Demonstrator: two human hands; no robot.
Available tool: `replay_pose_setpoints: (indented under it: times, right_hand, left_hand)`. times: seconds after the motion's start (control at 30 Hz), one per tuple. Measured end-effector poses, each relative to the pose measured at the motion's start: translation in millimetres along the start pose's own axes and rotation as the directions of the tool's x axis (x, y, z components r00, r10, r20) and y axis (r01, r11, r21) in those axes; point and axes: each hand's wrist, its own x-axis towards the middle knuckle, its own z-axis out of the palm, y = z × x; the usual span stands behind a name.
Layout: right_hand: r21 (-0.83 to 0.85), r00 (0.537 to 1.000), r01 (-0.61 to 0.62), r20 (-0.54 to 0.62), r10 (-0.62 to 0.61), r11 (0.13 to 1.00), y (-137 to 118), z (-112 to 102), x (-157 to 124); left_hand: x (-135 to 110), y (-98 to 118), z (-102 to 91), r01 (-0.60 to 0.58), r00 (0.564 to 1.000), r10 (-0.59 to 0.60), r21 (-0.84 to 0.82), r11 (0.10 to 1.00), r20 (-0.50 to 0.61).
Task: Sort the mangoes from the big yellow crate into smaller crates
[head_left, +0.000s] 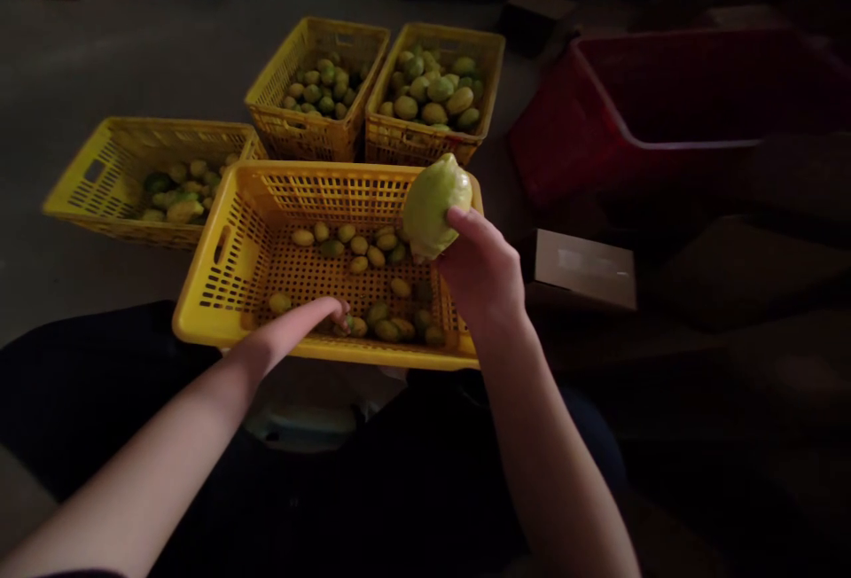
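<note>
My right hand (480, 269) is closed around a large pale green lemon (435, 204), held up over the right rim of the nearest yellow crate (230, 263). My left hand (312, 319) reaches down into that crate, its fingers curled on a small green-yellow lemon (350, 324) near the front wall. Several small lemons (359, 246) lie scattered on the crate's floor.
Three more yellow crates hold lemons: one at the left (99, 179), two at the back (292, 130) (399, 142), the right one with larger fruit. A red tub (572, 135) stands at the right, with a cardboard box (583, 269) in front of it. My dark-clothed legs flank the near crate.
</note>
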Motion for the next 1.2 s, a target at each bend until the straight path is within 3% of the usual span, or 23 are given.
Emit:
replay_pose_setpoints:
  times: [0.13,0.23,0.3,0.33,0.4,0.5,0.57,0.63,0.77,0.97,1.07,1.2]
  right_hand:
    - [0.047,0.994,-0.106,0.006,0.106,0.993,-5,1,6]
    - [0.119,0.976,-0.212,-0.023,0.216,0.970,-6,1,9]
    - [0.104,0.974,-0.224,-0.013,0.227,0.969,-5,2,10]
    - [0.070,0.977,-0.213,0.001,0.213,0.975,-4,2,11]
    - [0.004,0.981,-0.194,0.022,0.194,0.981,-2,4,13]
    - [-0.014,0.975,-0.220,-0.010,0.220,0.975,4,10,17]
    - [-0.045,0.977,-0.214,-0.018,0.213,0.976,8,16,18]
    - [-0.114,0.983,-0.180,0.021,0.183,0.977,13,24,17]
    - [-0.200,0.982,-0.097,0.143,0.127,0.975,23,44,11]
    - [-0.328,0.994,-0.025,0.091,0.058,0.944,42,58,6]
    - [-0.392,0.983,0.005,0.171,0.067,0.920,48,59,8]
    - [-0.412,0.975,0.030,0.213,0.065,0.910,51,58,8]
  left_hand:
    - [39,-7,-25.5,-0.140,0.942,0.152,-0.062,0.988,0.299]
    - [44,-18,-69.3,-0.181,0.918,0.221,-0.149,0.972,0.330]
    - [34,-23,-102.6,-0.110,0.929,0.223,-0.358,0.927,0.294]
    - [25,-25,-118.2,-0.048,0.936,0.214,-0.504,0.863,0.278]
    - [4,-28,-144.1,0.067,0.949,0.196,-0.767,0.639,0.246]
    - [-30,-33,-166.2,0.089,0.977,0.159,-0.950,0.301,0.142]
    - [-47,-34,-171.1,0.049,0.989,0.126,-0.981,0.186,0.074]
    - [-58,-32,-171.6,0.025,0.992,0.118,-0.991,0.135,0.041]
    - [-65,-22,-170.0,-0.073,0.981,0.188,-0.988,0.133,-0.047]
    - [-74,-19,-172.4,-0.364,0.916,0.288,-0.882,0.299,-0.281]
    - [-82,-20,-176.2,-0.429,0.896,0.285,-0.833,0.349,-0.342]
    - [-88,-20,-179.6,-0.446,0.889,0.274,-0.825,0.347,-0.365]
